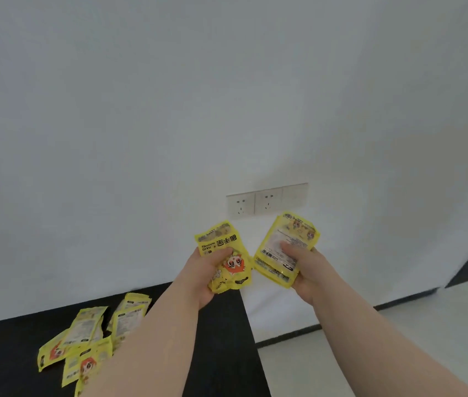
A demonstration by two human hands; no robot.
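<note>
Loose packets [83, 339] lie on the desk [3, 368]; I judge gathering half done: left grip [202, 277] clutches a bundle [227, 253], right grip [308, 270] a stack [287, 245].

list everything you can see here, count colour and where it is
left bunch of packets: several, count unclear, yellow with orange cartoon, held up before the wall
right stack of packets: several, count unclear, yellow, printed backs showing, beside the left bunch
loose packets: several overlapping, yellow, on the table
table: one, black, lower left
wall plates: three in a row, pale grey, above the hands
wall: one, white, background
floor: pale, lower right
left hand: one, grips the left bunch
right hand: one, grips the right stack
</note>
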